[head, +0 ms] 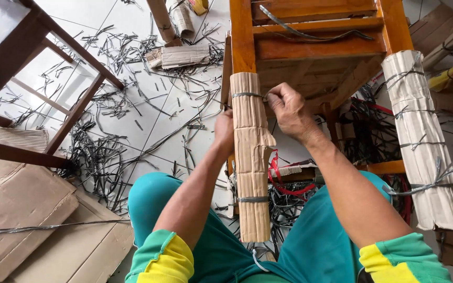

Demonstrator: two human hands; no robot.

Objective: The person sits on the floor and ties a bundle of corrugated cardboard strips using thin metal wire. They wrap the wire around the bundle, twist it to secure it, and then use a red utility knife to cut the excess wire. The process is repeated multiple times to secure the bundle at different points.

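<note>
**Hands at a gray strap on a cardboard-wrapped chair leg**

At the centre of the frame a wooden chair (310,47) with glossy orange-brown rails lies tipped toward the camera. Its near leg is sheathed in ribbed corrugated cardboard (251,157), tan and matte, creased along its flutes and torn slightly at the right edge. A flat gray plastic strap (246,95) rings the top of this sleeve; a second gray band (253,199) rings it lower down.

The right hand (288,111) sits just right of the upper strap, fingers curled together and pinched on the strap's end at the sleeve's edge. The left hand (225,131) lies against the sleeve's left side, mostly hidden behind the cardboard, so whether it grips anything cannot be told.

At the right of the frame the second leg (423,136) wears a paler, whitish corrugated wrap, bound by several gray straps with loose tails sticking out.

Thin dark strap offcuts (106,152) litter the white tiled floor (148,112) across the left half, tangled in heaps. Flat brown cardboard sheets (32,220) lie at the lower left, with a long gray strip across them. A darker wooden frame (43,68) fills the upper left. Red ribbon (279,175) curls below the chair, among more dark scraps. The person's teal trousers and yellow-green cuffs fill the bottom edge.
</note>
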